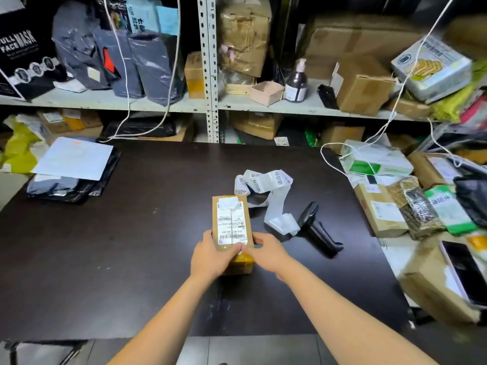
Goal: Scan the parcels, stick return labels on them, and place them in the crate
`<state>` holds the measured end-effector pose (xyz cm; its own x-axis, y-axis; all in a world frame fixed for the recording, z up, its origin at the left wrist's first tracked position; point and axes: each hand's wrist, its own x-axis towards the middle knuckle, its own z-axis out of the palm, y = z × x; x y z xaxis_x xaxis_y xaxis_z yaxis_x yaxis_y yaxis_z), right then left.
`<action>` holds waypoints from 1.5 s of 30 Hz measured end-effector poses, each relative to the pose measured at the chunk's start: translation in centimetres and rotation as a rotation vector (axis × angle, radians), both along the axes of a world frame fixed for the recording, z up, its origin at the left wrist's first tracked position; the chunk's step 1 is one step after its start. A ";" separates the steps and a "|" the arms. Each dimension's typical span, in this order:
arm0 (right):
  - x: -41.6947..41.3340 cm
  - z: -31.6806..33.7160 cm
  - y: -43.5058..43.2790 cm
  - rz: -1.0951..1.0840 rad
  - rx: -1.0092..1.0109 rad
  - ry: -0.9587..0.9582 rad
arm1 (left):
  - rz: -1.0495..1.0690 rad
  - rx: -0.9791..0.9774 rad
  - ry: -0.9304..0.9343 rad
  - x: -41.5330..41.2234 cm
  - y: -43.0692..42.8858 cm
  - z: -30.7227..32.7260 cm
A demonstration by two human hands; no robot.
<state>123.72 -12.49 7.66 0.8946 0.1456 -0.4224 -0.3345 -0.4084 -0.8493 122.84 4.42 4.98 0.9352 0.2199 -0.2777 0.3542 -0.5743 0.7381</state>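
Gripped the parcel [232, 225], label up, mid-way along the tabletop [131, 246] toward its near edge, with left hand [210, 255] and right hand [266, 252] both curled round its near end; seemingly at the scanning step, which next called for freeing one hand for the scanner [316, 227] nearby.

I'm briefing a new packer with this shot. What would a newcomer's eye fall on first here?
First, the small cardboard parcel with a white shipping label, in the grip of the left hand and right hand at the middle of the dark table. Just behind it curls a strip of return labels, with a black scanner lying to its right. Crammed shelves fill the background.
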 end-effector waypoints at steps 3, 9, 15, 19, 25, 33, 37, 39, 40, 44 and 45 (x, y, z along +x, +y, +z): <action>0.5 -0.2 -1.6 -0.165 -0.056 -0.013 | 0.010 0.027 0.002 0.2 -0.6 -0.6; 2.6 -0.9 -7.4 -0.450 -0.546 -0.190 | 0.070 -0.001 0.006 0.2 -0.9 -0.8; 5.3 -2.6 -11.5 -0.277 -0.935 -0.013 | 0.111 -0.019 0.022 0.0 -1.1 -0.4; 6.3 -3.4 -12.6 -0.201 -1.056 -0.011 | 0.150 -0.028 0.028 -0.2 -1.4 -0.6; 6.5 -3.4 -13.7 -0.184 -1.020 0.068 | 0.163 -0.061 0.026 -0.5 -1.6 -0.1; 7.0 0.7 -11.6 -0.334 -0.740 -0.143 | 0.088 -0.022 0.054 -0.9 -1.6 0.2; 7.0 3.3 -9.5 -0.165 -0.563 -0.285 | 0.184 0.094 0.071 -1.2 -2.8 1.4; 6.9 4.4 -8.4 -0.043 -0.550 -0.342 | 0.224 0.192 0.090 -1.0 -3.7 2.1; 6.8 4.8 -7.9 0.007 -0.554 -0.359 | 0.224 0.236 0.103 -0.9 -4.0 2.3; 6.5 6.2 -6.8 0.136 -0.601 -0.451 | 0.136 0.294 0.182 0.0 -3.4 2.8; 6.5 6.5 -6.8 0.169 -0.633 -0.511 | 0.084 0.318 0.185 0.1 -2.8 2.8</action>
